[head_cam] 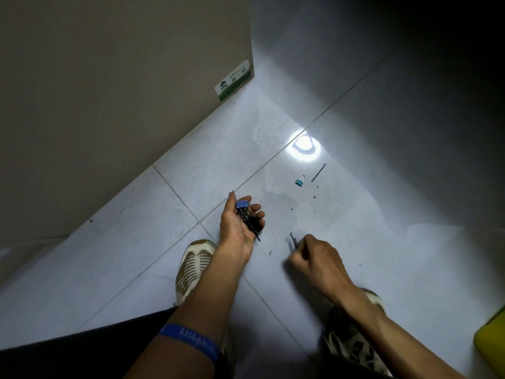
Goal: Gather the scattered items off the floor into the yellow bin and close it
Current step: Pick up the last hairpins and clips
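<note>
I see my left hand (240, 220) palm up, fingers curled round a bunch of black hairpins (252, 224) and a blue binder clip (242, 204). My right hand (314, 258) pinches a thin dark pin (293, 240) at the tiled floor (382, 214). A teal binder clip (300, 181) and a loose hairpin (319, 172) lie apart ahead. The yellow bin (492, 343) shows only at the right edge; I cannot tell its contents.

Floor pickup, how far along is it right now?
Partly done: the left hand holds a bunch of clips and hairpins. The right hand pinches another pin. Left: the teal binder clip, a bobby pin, then the yellow bin.
</note>
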Demonstrator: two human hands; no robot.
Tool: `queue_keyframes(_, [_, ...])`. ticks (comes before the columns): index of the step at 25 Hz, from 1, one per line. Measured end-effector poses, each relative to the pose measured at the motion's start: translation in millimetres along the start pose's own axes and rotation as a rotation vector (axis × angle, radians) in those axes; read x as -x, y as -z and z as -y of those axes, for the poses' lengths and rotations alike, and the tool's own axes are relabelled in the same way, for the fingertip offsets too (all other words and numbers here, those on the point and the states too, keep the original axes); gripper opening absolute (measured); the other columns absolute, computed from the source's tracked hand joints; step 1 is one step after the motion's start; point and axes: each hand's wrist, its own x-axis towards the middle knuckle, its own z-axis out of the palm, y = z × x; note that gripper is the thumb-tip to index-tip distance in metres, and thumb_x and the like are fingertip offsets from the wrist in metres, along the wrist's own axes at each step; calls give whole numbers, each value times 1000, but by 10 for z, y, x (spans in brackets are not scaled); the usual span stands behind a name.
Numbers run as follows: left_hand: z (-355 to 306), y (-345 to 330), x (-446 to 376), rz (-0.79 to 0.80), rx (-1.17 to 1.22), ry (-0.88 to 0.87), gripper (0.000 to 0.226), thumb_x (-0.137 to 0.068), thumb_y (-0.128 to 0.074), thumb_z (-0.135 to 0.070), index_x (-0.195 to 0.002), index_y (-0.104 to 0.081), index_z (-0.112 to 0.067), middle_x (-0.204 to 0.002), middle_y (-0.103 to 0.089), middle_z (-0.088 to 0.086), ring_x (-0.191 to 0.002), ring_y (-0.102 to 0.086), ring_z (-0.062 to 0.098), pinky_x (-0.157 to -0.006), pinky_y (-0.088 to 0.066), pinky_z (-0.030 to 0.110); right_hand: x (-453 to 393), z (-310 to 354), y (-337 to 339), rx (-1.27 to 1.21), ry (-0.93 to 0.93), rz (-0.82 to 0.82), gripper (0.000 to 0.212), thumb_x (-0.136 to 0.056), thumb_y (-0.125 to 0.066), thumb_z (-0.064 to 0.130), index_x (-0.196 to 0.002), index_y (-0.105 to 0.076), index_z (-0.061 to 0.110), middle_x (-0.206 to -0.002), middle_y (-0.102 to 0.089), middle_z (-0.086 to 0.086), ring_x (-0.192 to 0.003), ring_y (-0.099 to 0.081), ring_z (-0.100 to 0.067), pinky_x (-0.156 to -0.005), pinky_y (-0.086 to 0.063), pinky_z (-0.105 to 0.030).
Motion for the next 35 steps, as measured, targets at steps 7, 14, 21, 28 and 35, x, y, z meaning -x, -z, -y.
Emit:
queue_keyframes(7, [120, -229, 93, 133, -53, 62, 43, -99, -43, -47, -95, -61, -8, -68, -64, 10, -60, -61, 22, -62, -46, 31, -125, 479, 460, -344, 63, -135, 11, -77, -60, 25, -69, -56, 21, -63, -62, 3, -56, -54, -10, -56, -47, -36])
queue_keyframes(14, [67, -542, -1, 170, -61, 8, 33, -100, -41, -29, -94, -66, -9, -69, -62, 8, -55, -59, 18, -55, -46, 27, -490, 410, 680, -33, 200, -376, 13, -93, -53, 27, -101, -64, 23, -96, -70, 3, -78, -64, -23, -69, -50, -34])
queue_keyframes(21, [11, -540, -54, 144, -102, 14, 30, -98, -48, -32, -97, -65, -8, -63, -63, 6, -51, -57, 18, -47, -42, 24, -1223, 18, 811, 399, 158, -281, 14, -91, -51, 7, -99, -62, 13, -101, -59, -4, -86, -52, -26, -69, -49, -40])
queue_keyframes(28, [-21, -483, -79, 118, -83, 7, 31, -98, -47, -33, -98, -65, -8, -67, -64, 7, -55, -58, 18, -50, -43, 25, -1161, 101, 625, 115, 225, -276, 8, -99, -41, 15, -94, -47, 14, -86, -53, -5, -77, -45, -23, -66, -41, -38])
queue_keyframes(35, [-109, -442, -48, 90, -77, -1, 31, -98, -47, -34, -99, -65, -8, -68, -64, 6, -55, -58, 18, -52, -43, 25, -1109, 185, 570, 438, 291, -146, 13, -98, -36, 11, -103, -49, 11, -96, -52, -8, -80, -46, -27, -66, -38, -37])
